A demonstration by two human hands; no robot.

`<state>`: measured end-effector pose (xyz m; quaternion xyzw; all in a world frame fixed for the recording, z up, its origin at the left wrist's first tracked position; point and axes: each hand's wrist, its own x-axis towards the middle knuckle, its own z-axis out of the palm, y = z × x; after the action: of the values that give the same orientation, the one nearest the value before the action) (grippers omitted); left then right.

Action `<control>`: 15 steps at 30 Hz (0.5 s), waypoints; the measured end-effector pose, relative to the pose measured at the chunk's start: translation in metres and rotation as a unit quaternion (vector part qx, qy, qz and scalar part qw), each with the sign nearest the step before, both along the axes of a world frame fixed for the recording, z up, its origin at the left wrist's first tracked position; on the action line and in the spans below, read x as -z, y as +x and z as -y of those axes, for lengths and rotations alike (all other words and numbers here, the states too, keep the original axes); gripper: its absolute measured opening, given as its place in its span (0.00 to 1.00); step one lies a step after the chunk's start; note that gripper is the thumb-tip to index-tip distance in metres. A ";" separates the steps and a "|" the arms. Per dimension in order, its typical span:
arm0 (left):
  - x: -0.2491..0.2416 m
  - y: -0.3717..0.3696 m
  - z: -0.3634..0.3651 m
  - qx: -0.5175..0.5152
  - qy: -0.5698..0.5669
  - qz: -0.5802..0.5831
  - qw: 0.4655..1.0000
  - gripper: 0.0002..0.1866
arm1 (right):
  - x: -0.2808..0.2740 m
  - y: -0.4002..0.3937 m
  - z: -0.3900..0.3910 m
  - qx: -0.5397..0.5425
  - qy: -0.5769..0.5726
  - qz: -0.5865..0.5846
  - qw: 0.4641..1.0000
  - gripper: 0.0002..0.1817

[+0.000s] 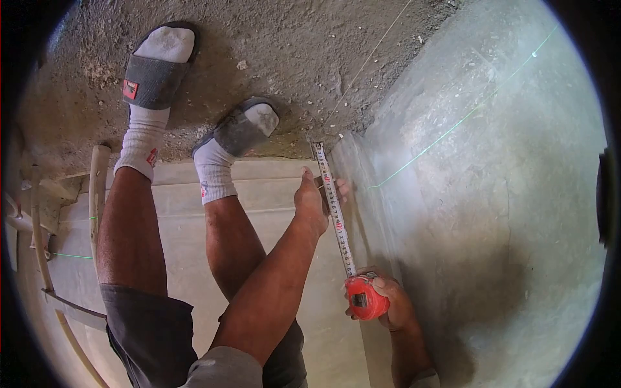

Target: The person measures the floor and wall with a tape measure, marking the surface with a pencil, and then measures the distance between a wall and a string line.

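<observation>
A red tape measure [367,299] is gripped in my right hand [396,304], with fingers curled around its case. Its white blade [336,213] is pulled out in a straight line, reaching the rough floor at the wall corner. Partway along the blade is my left hand [313,202], thumb to one side and fingertips showing past the other edge, curled behind it. The palm side of the left hand is partly hidden.
A green laser line [460,120] crosses the smooth grey wall [466,213]. A thin string [369,61] runs over the rough floor [284,52]. My feet stand in dark slippers [153,81] on that floor. Wooden poles [98,187] stand at the left.
</observation>
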<state>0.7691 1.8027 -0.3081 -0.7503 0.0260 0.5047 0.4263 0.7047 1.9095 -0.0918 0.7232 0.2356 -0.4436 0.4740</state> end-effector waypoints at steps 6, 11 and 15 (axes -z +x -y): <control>0.000 0.003 0.001 -0.016 -0.016 -0.008 1.000 0.37 | -0.002 0.001 0.000 0.001 0.000 0.003 1.000 0.24; 0.001 0.013 0.006 0.052 -0.032 -0.036 0.997 0.36 | -0.001 0.000 0.003 -0.011 0.010 0.009 1.000 0.23; -0.017 0.024 0.031 0.255 -0.060 -0.155 0.952 0.39 | -0.007 0.014 0.006 -0.068 0.005 -0.013 0.998 0.23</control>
<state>0.7930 1.7715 -0.2908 -0.6554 0.3131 0.4865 0.4855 0.7186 1.9035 -0.0844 0.7020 0.2924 -0.4182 0.4968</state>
